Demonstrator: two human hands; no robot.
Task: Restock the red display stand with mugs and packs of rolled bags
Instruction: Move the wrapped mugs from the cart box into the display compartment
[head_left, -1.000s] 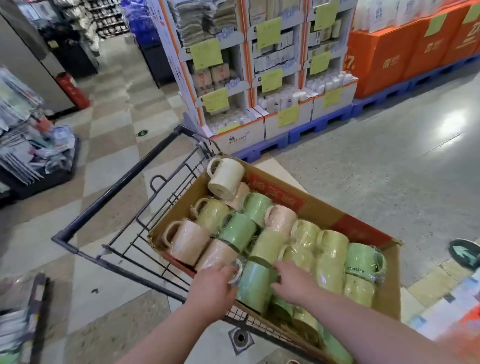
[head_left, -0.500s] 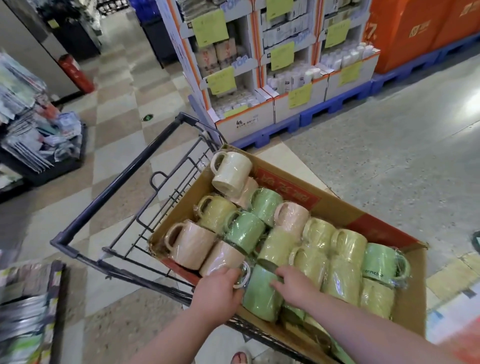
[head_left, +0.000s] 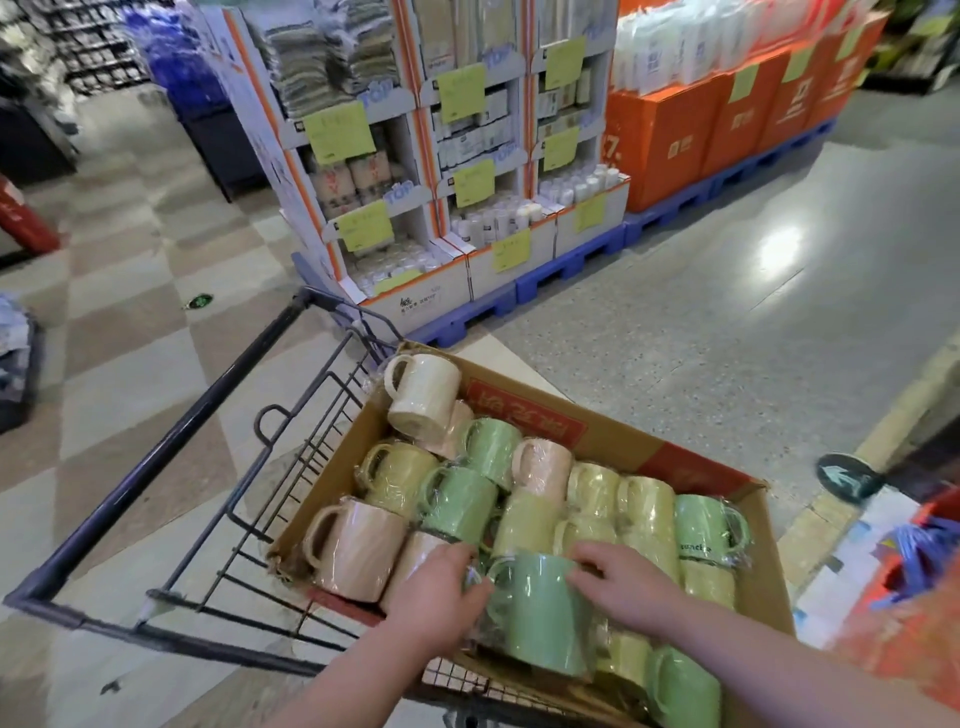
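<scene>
Two-handed lift of one green mug (head_left: 540, 613) from the near end of the cardboard box (head_left: 524, 415), riding in the wire cart (head_left: 171, 441) w/ a load of other mugs (head_left: 462, 499) in green, yellow, pink & cream, lying on their sides. Left hand (head_left: 434, 605) curled in at the handle end of that mug, just beside the pink mug (head_left: 358, 545). Right hand (head_left: 621, 587) spread over the upper side, fingers bent onto the body. Both holding it, tho how firmly cannot be told. Before pulling, get left fingers properly thru or under the handle, not just onto the wrap (head_left: 519, 644), b/c of that glossy, prob slippery film. Keep right palm on the barrel as steadier, thumb underneath if poss. Lift straight up first, then back toward the body, to avoid dragging across the yellow mugs (head_left: 644, 509) touching the far side. Go slow at the start: packed tight, so likely to tip or clink neighbours. On any snag of film vs the next mug, stop & free it, no yanking. Once clear, carry upright w/ one hand under the base; prob ceramic, so no one-finger dangling. Red blur (head_left: 904, 649) at lower right, poss the red display stand, too smeared to be sure; turn that way w/o bumping the cart. No packs of rolled bags made out for certain, so mugs first. Leave the cream mug (head_left: 423, 389) at the far end alone for now: perched on top & prone to roll.
</scene>
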